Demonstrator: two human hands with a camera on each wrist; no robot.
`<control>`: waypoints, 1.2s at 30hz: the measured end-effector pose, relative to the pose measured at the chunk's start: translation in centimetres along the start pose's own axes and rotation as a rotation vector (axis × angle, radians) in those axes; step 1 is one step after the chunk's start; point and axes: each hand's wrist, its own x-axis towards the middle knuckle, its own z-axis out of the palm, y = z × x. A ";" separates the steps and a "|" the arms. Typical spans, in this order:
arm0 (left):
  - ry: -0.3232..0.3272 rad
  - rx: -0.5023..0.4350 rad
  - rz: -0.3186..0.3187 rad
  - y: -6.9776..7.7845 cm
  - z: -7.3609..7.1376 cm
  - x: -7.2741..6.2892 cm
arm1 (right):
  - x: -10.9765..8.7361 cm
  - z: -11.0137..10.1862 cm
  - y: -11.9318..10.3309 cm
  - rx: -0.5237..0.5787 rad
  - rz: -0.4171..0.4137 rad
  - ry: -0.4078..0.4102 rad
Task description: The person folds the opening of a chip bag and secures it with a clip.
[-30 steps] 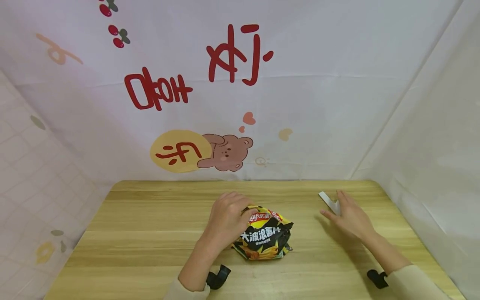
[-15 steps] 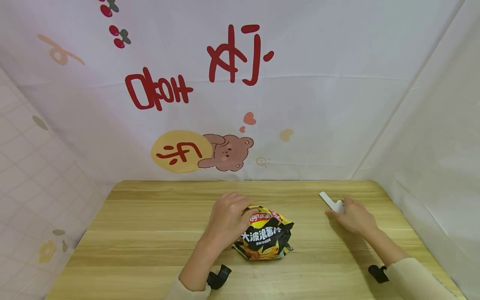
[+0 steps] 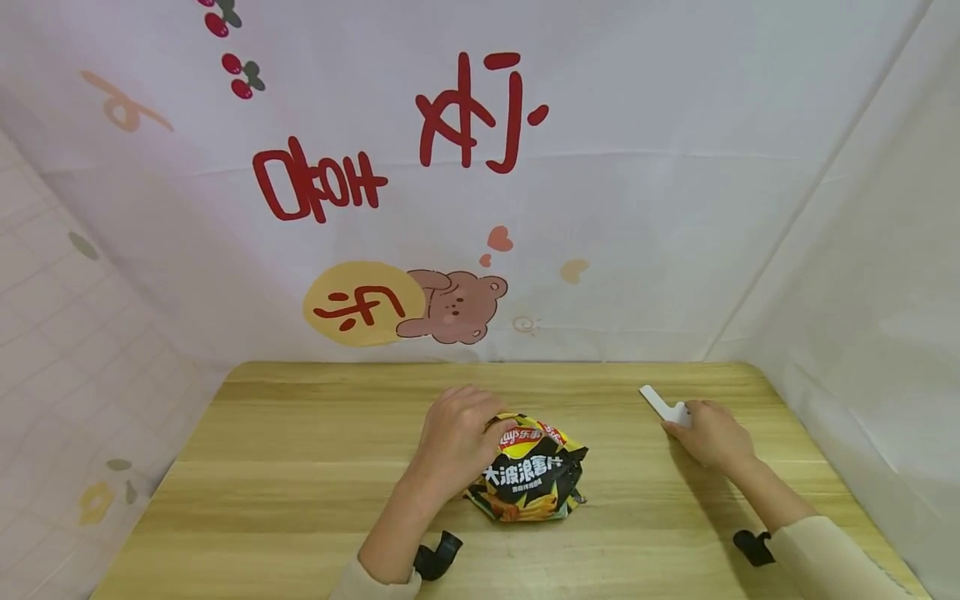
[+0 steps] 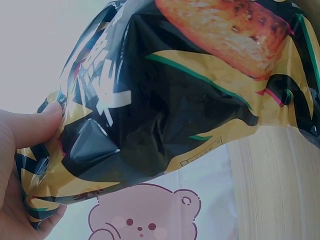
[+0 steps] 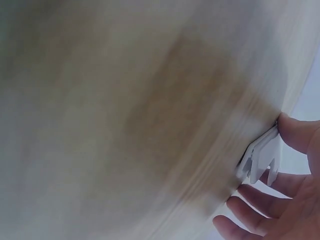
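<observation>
My left hand (image 3: 461, 437) grips the upper left end of a black and yellow bag of potato chips (image 3: 528, 479). In the left wrist view the thumb (image 4: 37, 127) presses on the crinkled bag end, with the other fingers mostly hidden behind it. Over at the right, my right hand (image 3: 712, 433) pinches a white plastic clip (image 3: 658, 404) that lies at the tabletop. Its long narrow end points away to the far left. The right wrist view shows two layers and a hooked part on the clip (image 5: 265, 155), between thumb and index finger.
Both things are on a light wooden table (image 3: 300, 450). A white printed cloth (image 3: 637, 208) stands behind it and at both sides. Black curved pieces, one by the left wrist (image 3: 437, 556) and one by the right sleeve (image 3: 825, 558), show near the forearms.
My right hand has drawn its fingers in round the clip's near end, from spread to pinching. The left hand and the chip bag have stayed in place.
</observation>
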 end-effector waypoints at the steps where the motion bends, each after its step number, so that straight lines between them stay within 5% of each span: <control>1: 0.001 0.002 0.000 0.0 0.0 0.0 | 0.0 0.0 -0.1 -0.002 -0.007 0.008; 22: 0.001 -0.007 -0.004 0.1 -0.1 -0.2 | -0.1 -0.4 -1.0 0.046 0.007 0.069; 36: -0.003 -0.004 -0.011 0.0 0.0 -0.2 | -0.6 -0.6 -1.5 0.133 -0.066 0.097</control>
